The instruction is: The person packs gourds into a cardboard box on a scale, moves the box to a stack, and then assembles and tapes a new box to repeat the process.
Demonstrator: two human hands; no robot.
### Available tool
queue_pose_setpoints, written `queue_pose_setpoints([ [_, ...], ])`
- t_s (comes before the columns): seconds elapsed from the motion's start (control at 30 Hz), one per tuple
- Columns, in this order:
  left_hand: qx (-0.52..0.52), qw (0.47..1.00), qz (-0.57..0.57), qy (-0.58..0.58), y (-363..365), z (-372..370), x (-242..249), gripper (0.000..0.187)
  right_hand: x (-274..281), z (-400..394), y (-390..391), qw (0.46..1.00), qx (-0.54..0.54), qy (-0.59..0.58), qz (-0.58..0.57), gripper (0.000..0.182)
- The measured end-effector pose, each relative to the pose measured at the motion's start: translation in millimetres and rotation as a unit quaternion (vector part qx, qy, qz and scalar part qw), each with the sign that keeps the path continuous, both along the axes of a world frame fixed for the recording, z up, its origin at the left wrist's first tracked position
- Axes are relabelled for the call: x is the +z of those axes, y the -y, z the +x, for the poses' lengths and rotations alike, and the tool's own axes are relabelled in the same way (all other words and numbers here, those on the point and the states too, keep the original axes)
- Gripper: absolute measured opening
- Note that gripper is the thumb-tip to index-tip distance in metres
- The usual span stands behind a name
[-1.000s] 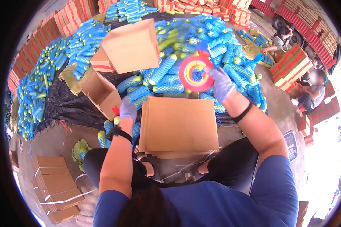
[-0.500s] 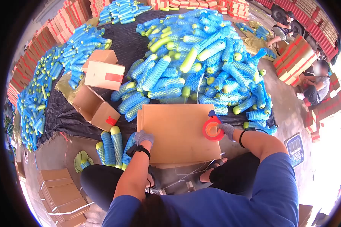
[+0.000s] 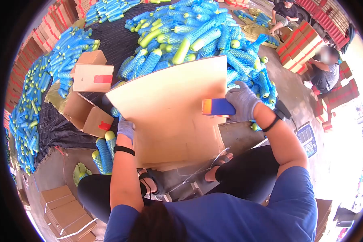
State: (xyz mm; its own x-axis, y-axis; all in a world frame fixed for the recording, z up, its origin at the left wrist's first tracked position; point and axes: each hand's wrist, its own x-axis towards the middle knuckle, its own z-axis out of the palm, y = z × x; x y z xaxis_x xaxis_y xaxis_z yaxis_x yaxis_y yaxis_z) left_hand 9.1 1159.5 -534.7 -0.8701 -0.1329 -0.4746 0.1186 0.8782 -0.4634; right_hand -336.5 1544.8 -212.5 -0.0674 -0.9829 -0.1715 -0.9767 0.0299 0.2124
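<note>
A flattened cardboard box (image 3: pixel 173 117) is lifted at its far side in front of me, bent and tilted, above more flat cardboard. My left hand (image 3: pixel 126 128), in a grey glove, grips its left edge. At the right edge my gloved right hand (image 3: pixel 243 103) is closed on a tape dispenser (image 3: pixel 222 107), now turned so that its blue and orange side faces me. Part of that hand also lies against the cardboard; whether its fingers grip the sheet is hidden. Net-wrapped long green gourds (image 3: pixel 105 153) stand on the floor beside my left arm.
A big heap of gourds in blue netting (image 3: pixel 205 32) lies beyond the cardboard. Open cartons (image 3: pixel 86 113) sit at the left, with strapped flat cartons (image 3: pixel 66 209) near my left leg. Two people (image 3: pixel 328 66) sit by stacked boxes at the right; a scale (image 3: pixel 306 139) is nearer.
The top cardboard sheet has risen from lying flat to a tilt. Both hands have moved apart along its sides, and the tape dispenser has turned from its round red face to edge-on.
</note>
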Motion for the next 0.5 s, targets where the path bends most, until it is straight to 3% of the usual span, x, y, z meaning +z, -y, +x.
queue_pose_setpoints([
  [0.07, 0.044, 0.997, 0.020, -0.067, 8, -3, 0, 0.039, 68, 30, -2, 0.979, -0.123, 0.021, 0.163, 0.046],
  [0.1, 0.067, 0.992, 0.036, -0.100, 10, -6, 0, 0.038, 72, 30, -12, 0.979, -0.128, 0.016, 0.158, 0.046],
  [0.17, 0.095, 0.983, 0.067, -0.141, 11, -10, 0, 0.037, 77, 32, -41, 0.987, 0.035, 0.127, -0.096, 0.050],
  [0.2, 0.107, 0.979, 0.083, -0.154, 11, -10, -3, 0.037, 78, 39, -45, 0.987, 0.029, 0.124, -0.101, 0.050],
  [0.27, 0.113, 0.974, 0.115, -0.158, 10, -8, -8, 0.036, 76, 63, -37, 0.952, 0.133, 0.197, -0.192, 0.056],
  [0.33, 0.127, 0.961, 0.187, -0.161, 16, -2, -12, 0.036, 42, 70, -22, 0.947, 0.141, 0.233, -0.167, 0.054],
  [0.37, 0.230, 0.845, 0.431, -0.218, 32, 4, -30, 0.038, 19, 71, -10, 0.934, 0.175, 0.243, -0.195, 0.052],
  [0.43, 0.156, 0.893, 0.392, -0.155, -13, 1, 86, 0.036, 5, 81, 7, 0.919, 0.202, 0.247, -0.232, 0.050],
  [0.47, 0.115, 0.912, 0.374, -0.126, -40, -3, 152, 0.036, 7, 86, 14, 0.947, 0.182, 0.221, -0.145, 0.050],
  [0.5, 0.059, 0.864, 0.463, -0.188, -21, 16, 134, 0.033, 9, 88, 18, 0.967, 0.156, 0.195, -0.057, 0.049],
])
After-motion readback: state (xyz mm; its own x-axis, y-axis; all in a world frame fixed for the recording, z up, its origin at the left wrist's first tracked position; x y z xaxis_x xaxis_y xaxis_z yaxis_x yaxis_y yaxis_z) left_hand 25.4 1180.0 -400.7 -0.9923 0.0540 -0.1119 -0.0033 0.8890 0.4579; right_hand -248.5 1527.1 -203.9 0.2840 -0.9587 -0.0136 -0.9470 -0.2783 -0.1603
